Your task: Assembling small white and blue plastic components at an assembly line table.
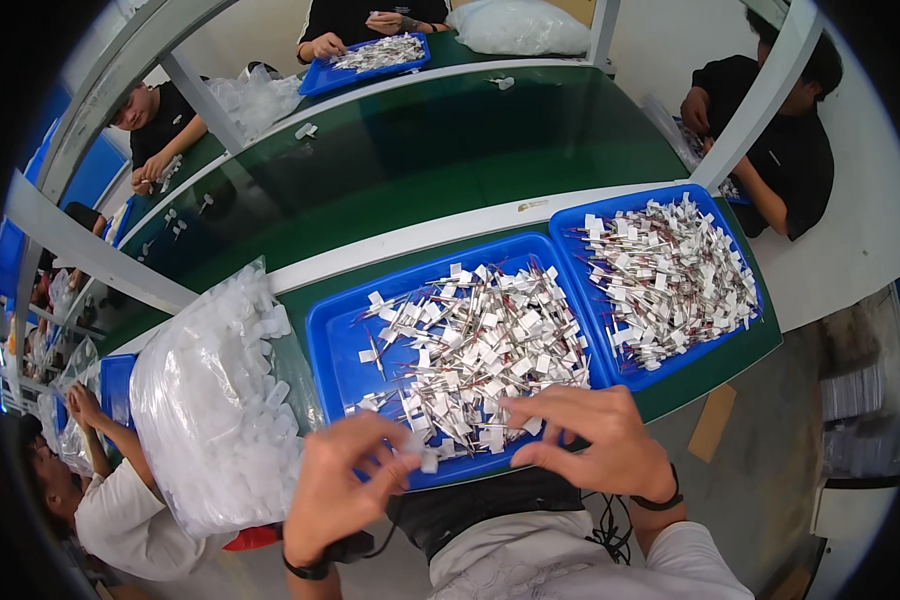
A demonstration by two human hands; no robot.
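Note:
My left hand [342,482] is closed, thumb and fingers pinching a small translucent white plastic piece [428,458] at the near left edge of a blue tray [335,345]. In that tray lies a loose heap of thin metal-and-red stick-like parts with white paper-like tags [490,350]. My right hand [605,435] hovers over the tray's near right corner, thumb and forefinger spread, with nothing visible between them. Left of the tray, a clear bag [210,400] bulges with many translucent white plastic pieces like the one I hold.
A second blue tray [660,372] full of the same tagged parts adjoins on the right. Behind runs a white rail [390,240] and a green belt [400,160] with a few stray white pieces. White posts [760,100] rise at the sides. Co-workers sit around, one behind another blue tray [320,78].

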